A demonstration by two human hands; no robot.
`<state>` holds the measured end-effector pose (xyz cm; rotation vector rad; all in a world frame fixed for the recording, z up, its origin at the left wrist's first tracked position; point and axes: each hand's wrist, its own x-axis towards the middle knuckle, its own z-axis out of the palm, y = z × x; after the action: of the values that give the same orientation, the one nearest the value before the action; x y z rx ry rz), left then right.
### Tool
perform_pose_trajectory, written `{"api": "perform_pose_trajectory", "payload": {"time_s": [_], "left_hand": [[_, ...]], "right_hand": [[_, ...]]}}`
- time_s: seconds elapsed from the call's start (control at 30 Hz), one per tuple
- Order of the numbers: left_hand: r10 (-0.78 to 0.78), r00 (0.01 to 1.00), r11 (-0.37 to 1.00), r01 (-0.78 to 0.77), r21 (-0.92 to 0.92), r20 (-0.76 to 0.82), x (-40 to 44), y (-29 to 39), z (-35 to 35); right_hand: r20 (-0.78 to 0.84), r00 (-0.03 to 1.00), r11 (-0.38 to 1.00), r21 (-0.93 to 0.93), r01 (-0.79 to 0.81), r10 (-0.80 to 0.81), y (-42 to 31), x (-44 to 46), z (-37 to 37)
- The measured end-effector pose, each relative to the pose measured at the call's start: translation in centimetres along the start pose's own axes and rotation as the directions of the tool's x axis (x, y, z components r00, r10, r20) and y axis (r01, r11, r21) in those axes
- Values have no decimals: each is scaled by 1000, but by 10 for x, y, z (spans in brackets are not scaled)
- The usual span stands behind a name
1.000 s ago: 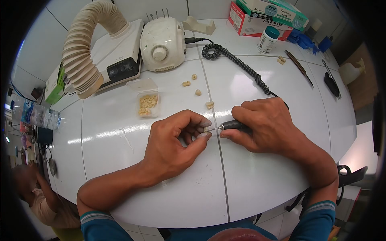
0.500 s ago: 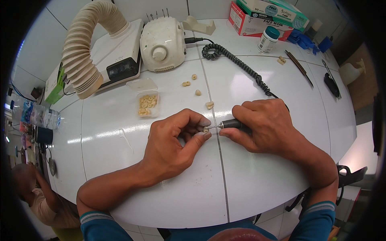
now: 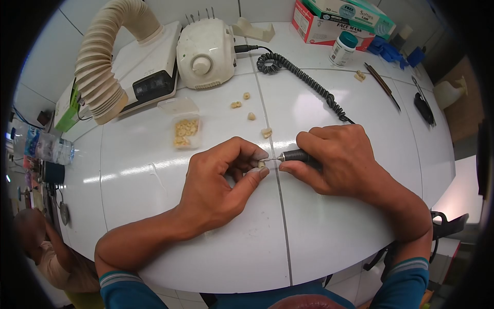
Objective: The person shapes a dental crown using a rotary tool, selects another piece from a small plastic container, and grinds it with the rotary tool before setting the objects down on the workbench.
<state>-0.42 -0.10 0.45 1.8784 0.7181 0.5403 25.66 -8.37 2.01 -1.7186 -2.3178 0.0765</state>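
Between thumb and fingertips, my left hand [image 3: 221,180] pinches a small tooth-coloured piece [image 3: 262,164]. My right hand [image 3: 337,159] grips a black rotary handpiece [image 3: 294,155], whose thin metal bit points left and meets the piece at my left fingertips. The exact contact spot is too small to make out. A coiled black cord [image 3: 309,82] runs from the handpiece side to a white control unit [image 3: 206,54]. Just beyond my hands lies a tooth-coloured piece [image 3: 266,133], with a few smaller ones further back. An open clear box [image 3: 187,133] holds several yellowish pieces.
A ribbed hose [image 3: 98,62] arches over a white device at the back left. Mask boxes [image 3: 332,31], a green-capped bottle [image 3: 343,49], a brown pointed tool [image 3: 382,86] and a black-handled tool [image 3: 423,109] are at the back right. Another person [image 3: 56,252] sits at the far left.
The small piece has turned slightly between my left fingertips, and the bit now sits at its upper side. The whole view has shifted a little; my grips are unchanged.
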Motion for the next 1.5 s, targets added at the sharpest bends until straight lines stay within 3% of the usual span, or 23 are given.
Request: {"api": "perform_pose_trajectory", "payload": {"time_s": [0.57, 1.5], "left_hand": [[62, 994, 996, -67, -56, -85, 1, -11, 3], [-70, 995, 990, 60, -125, -78, 2, -9, 3]], "right_hand": [[-26, 999, 1000, -7, 19, -19, 0, 0, 3], [6, 1000, 1000, -20, 0, 0, -2, 0, 1]]}}
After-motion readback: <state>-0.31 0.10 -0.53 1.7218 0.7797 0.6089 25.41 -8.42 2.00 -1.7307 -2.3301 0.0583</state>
